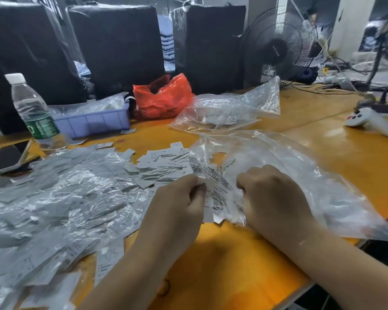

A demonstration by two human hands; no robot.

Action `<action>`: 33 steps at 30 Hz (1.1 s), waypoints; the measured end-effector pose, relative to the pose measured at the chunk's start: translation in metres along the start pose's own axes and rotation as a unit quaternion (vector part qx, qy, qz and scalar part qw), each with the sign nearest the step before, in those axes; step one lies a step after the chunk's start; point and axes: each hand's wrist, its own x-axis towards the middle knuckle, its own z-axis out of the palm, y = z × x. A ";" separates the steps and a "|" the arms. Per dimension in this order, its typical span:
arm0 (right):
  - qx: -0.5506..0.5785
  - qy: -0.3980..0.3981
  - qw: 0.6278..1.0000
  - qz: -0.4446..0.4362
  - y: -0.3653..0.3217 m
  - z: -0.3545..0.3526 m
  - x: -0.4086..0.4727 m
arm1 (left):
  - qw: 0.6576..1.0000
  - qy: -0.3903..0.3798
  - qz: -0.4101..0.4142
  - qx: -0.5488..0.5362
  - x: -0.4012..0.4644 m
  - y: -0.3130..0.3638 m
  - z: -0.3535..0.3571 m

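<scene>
Forearms (pixel 139 265) lie low across the near edge, and at their ends both sets of fingers are closed. On my left hand (pixel 179 202) the thumb and fingers (pixel 197 193) pinch a thin sheaf of printed labels (pixel 213 198) by its left edge. My right hand (pixel 276 198) is curled knuckles-up into the film of the clear bag (pixel 311 175), gripping a fold of it, though the tips are hidden under the hand. The labels sit between the two hands, just above the orange tabletop (pixel 233 253), at or inside the bag's mouth; I cannot tell which through the glare.

As I judge it, the labels are nearly weightless, limp slips that fan and slide over one another. A firm pinch across the whole sheaf near one short edge should keep them together. The bag is soft, slick and floppy, and wants holding at the rim of its mouth, pulled taut, or it will sag shut.

The labels are small white rectangles with lines of black print. The bag is glossy, creased and see-through, spreading away to my right. Further out, a loose heap (pixel 161 164) of the same slips lies just beyond my left hand, with a wide bagged drift (pixel 65 198) to the left. A water bottle (pixel 31 108), lilac tray (pixel 92 121) and red bag (pixel 164 97) stand farther back.
</scene>
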 end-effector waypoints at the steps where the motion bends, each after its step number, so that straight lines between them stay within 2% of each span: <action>1: 0.009 0.002 1.000 -0.005 0.000 0.001 0.001 | 1.000 0.003 0.000 -0.002 0.000 -0.001 -0.001; 12: 0.170 0.075 0.982 -0.018 -0.004 0.006 0.012 | 1.000 0.020 -0.010 0.016 -0.004 -0.006 -0.009; 18: 0.128 0.087 0.983 -0.096 -0.011 -0.002 0.025 | 0.999 0.027 -0.015 0.022 -0.005 -0.002 -0.016; 22: 0.142 0.102 0.977 -0.123 -0.025 -0.009 0.046 | 0.997 0.043 0.010 0.068 -0.005 0.002 -0.031; 26: 0.178 0.100 0.973 -0.108 -0.028 -0.009 0.054 | 0.994 0.061 0.036 0.087 -0.003 0.000 -0.040; 33: 0.147 0.061 0.985 -0.061 -0.018 0.003 0.049 | 0.997 0.068 -0.011 0.033 -0.007 -0.016 -0.042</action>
